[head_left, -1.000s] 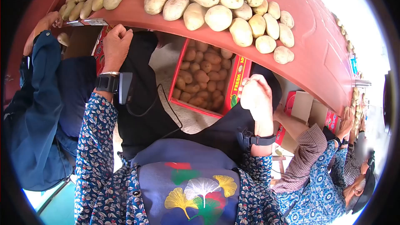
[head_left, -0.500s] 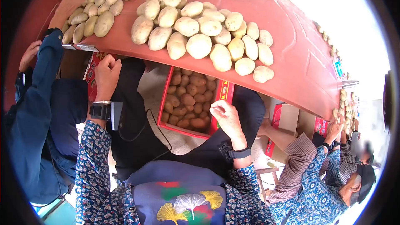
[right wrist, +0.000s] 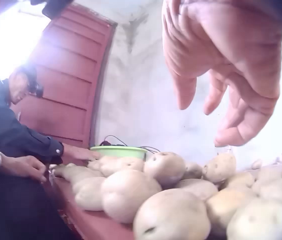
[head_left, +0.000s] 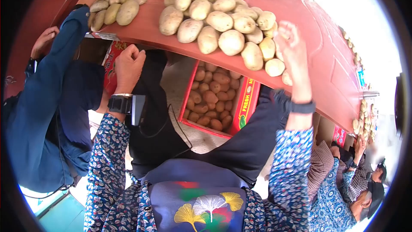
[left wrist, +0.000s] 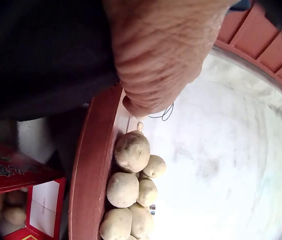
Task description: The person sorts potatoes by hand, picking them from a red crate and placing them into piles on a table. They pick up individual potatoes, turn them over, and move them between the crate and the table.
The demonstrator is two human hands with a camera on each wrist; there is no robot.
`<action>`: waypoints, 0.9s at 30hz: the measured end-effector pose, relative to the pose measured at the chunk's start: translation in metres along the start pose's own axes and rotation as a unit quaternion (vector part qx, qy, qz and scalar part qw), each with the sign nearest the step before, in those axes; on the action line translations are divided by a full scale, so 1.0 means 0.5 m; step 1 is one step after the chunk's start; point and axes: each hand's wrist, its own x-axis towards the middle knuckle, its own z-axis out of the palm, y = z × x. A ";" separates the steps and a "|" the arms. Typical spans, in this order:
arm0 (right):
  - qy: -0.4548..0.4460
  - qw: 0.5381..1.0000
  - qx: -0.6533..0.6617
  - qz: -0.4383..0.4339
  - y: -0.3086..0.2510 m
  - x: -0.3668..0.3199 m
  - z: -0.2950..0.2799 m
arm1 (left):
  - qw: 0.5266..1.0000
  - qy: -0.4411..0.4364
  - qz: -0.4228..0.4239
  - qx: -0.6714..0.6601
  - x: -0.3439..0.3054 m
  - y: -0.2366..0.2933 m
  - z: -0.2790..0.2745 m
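pale yellowish potatoes (head_left: 231, 42), rounded, lightly spotted

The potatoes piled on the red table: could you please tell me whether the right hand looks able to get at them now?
Probably yes: the right hand hangs above the potatoes, fingers pointing down, and nothing visible stands in between.

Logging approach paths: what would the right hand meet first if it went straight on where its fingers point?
Likely the potatoes on the red table; in the right wrist view the right hand points down at them, though depth is unclear.
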 end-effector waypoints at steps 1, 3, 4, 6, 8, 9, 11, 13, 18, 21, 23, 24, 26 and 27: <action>0.008 0.996 -0.083 0.008 0.012 0.042 0.001 | 1.000 0.000 -0.002 0.000 -0.001 -0.002 -0.003; 0.016 0.986 -0.167 0.018 0.039 0.108 0.009 | 1.000 0.001 -0.008 0.004 -0.002 -0.015 -0.006; -0.006 0.977 -0.209 0.038 0.053 0.131 0.015 | 1.000 -0.001 -0.012 -0.017 -0.002 -0.022 -0.005; -0.031 0.966 -0.248 0.059 0.066 0.163 0.033 | 0.999 -0.003 -0.018 -0.033 0.001 -0.029 -0.012; -0.061 0.936 -0.339 0.073 0.073 0.181 0.052 | 1.000 0.008 -0.012 -0.018 -0.001 -0.026 -0.019; -0.063 0.936 -0.339 0.074 0.075 0.183 0.058 | 1.000 0.007 -0.014 -0.017 -0.003 -0.026 -0.020; -0.058 0.930 -0.359 0.047 0.080 0.184 0.064 | 0.999 -0.001 -0.031 -0.041 -0.005 -0.023 -0.020; -0.034 0.941 -0.333 0.054 0.084 0.182 0.067 | 0.999 0.006 -0.021 -0.032 -0.002 -0.027 -0.018; -0.010 0.968 -0.241 0.064 0.105 0.170 0.048 | 1.000 0.010 -0.013 -0.021 -0.002 -0.033 -0.011; -0.033 0.993 0.052 0.101 0.123 0.147 0.025 | 0.999 0.011 -0.016 -0.033 -0.002 -0.032 -0.015; -0.042 0.924 0.358 0.129 0.092 0.096 -0.022 | 1.000 0.019 0.003 -0.004 -0.003 -0.033 -0.014; -0.042 0.924 0.356 0.132 0.062 0.053 -0.041 | 1.000 0.016 0.001 -0.006 -0.004 -0.035 -0.013; 0.029 0.771 0.612 0.175 0.003 -0.050 -0.074 | 1.000 0.015 0.003 -0.012 -0.004 -0.043 -0.012; 0.031 0.771 0.610 0.179 0.007 -0.090 -0.084 | 1.000 0.010 0.001 -0.013 -0.003 -0.048 -0.013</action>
